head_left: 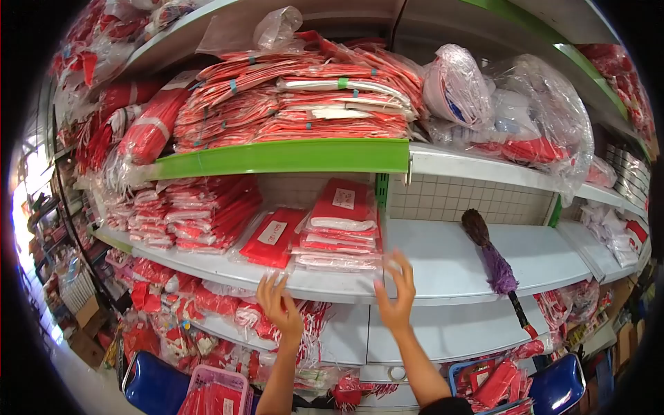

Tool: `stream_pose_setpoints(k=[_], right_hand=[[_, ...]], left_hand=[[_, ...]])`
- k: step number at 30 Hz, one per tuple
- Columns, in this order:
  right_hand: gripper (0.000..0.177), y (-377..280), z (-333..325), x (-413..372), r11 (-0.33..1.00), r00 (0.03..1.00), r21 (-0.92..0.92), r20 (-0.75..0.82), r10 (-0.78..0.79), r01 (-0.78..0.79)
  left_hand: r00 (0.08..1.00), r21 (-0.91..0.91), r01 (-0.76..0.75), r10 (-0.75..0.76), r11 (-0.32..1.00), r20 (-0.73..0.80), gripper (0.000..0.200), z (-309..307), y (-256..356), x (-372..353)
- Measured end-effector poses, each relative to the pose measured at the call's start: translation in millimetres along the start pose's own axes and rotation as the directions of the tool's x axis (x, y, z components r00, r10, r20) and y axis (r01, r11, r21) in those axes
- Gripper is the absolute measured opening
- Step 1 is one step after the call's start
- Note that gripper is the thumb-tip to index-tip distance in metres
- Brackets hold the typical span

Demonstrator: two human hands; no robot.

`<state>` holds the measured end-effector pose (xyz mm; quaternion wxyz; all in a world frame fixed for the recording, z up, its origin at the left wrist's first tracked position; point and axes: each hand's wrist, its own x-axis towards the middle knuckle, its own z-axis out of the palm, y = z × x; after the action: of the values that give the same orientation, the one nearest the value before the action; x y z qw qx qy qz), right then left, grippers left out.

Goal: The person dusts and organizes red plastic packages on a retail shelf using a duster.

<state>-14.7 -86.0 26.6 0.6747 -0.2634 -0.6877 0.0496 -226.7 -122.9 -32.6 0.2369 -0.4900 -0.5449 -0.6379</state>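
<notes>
My left hand (281, 304) is raised at the front edge of the middle shelf (443, 277), fingers apart and holding nothing. Just behind it lies a flat red packet (271, 238) in clear plastic with a white label. My right hand (397, 290) is open too, fingers spread and pointing up, beside the right side of a stack of red and white plastic-wrapped packets (337, 228). The top packet of that stack carries a white label. A feather duster (490, 256) with brown and purple plumes lies on the shelf to the right, its dark handle sticking out over the front edge.
Higher up, a green-edged shelf (277, 158) bears piled red packets (297, 90) and plastic-bagged goods (512, 111). More red bundles (207, 214) fill the middle shelf's left. Below stand a pink basket (220, 377), a blue basket (456, 387) and blue chairs (155, 384).
</notes>
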Motion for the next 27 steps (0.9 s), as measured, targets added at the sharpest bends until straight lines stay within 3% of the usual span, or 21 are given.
stream_pose_setpoints(k=[2,4,5,6,8,10,11,12,14,15,16,18,21,24,27], right_hand=[[0.020,3,-5,-67,0.987,0.999,0.156,0.042,0.033,-0.039],[0.016,3,-6,-140,0.971,0.966,0.177,0.232,0.116,-0.159],[0.015,11,-8,-177,0.969,0.905,0.138,0.404,0.132,-0.203],[0.015,21,-8,-216,0.967,0.814,0.097,0.563,0.141,-0.235],[0.020,39,-16,-296,0.835,0.492,-0.015,0.802,0.338,-0.550],[0.026,83,-35,-402,0.726,0.209,-0.086,0.929,0.306,-0.682],[0.030,98,-54,-446,0.787,0.067,-0.194,0.956,0.286,-0.585],[0.035,113,-73,-489,0.848,-0.075,-0.264,0.963,0.259,-0.459],[0.053,187,-119,-626,0.893,-0.240,-0.084,0.971,-0.027,-0.441],[0.054,167,-139,-605,0.853,-0.408,-0.316,0.903,0.136,-0.415],[0.054,149,-143,-589,0.779,-0.514,-0.486,0.821,0.250,-0.397],[0.055,134,-142,-572,0.668,-0.612,-0.664,0.693,0.382,-0.335],[0.057,123,-132,-555,0.562,-0.663,-0.786,0.567,0.488,-0.258],[0.059,130,-111,-542,0.500,-0.667,-0.846,0.481,0.570,-0.183],[0.060,146,-73,-538,0.492,-0.614,-0.864,0.444,0.653,-0.102]], left_hand=[[0.991,0.036,0.129,-0.127,0.991,-0.034,0.023,-29,-10,-55],[0.957,0.068,0.289,-0.289,0.955,0.001,0.017,-59,-31,-128],[0.949,0.212,0.287,-0.307,0.934,0.068,0.016,-75,-56,-180],[0.933,0.354,0.273,-0.336,0.894,0.130,0.015,-98,-77,-232],[0.814,0.379,0.381,-0.500,0.843,0.295,0.014,-159,-84,-318],[0.741,0.565,0.395,-0.615,0.724,0.270,0.011,-231,-79,-423],[0.583,0.643,0.459,-0.754,0.613,0.303,0.014,-275,-92,-498],[0.404,0.730,0.508,-0.875,0.458,0.267,0.014,-312,-76,-528],[0.059,0.842,0.527,-0.993,0.114,0.098,0.015,-371,-40,-549],[-0.066,0.855,0.518,-0.998,-0.023,0.013,0.015,-395,-25,-564],[-0.169,0.848,0.511,-0.984,-0.142,-0.063,0.016,-419,-10,-575],[-0.323,0.793,0.502,-0.925,-0.345,-0.198,0.017,-459,15,-583],[-0.438,0.672,0.530,-0.846,-0.517,-0.306,0.020,-498,44,-598],[-0.490,0.554,0.578,-0.798,-0.599,-0.352,0.023,-515,59,-612],[-0.461,0.455,0.679,-0.817,-0.576,-0.345,0.026,-516,44,-630]])
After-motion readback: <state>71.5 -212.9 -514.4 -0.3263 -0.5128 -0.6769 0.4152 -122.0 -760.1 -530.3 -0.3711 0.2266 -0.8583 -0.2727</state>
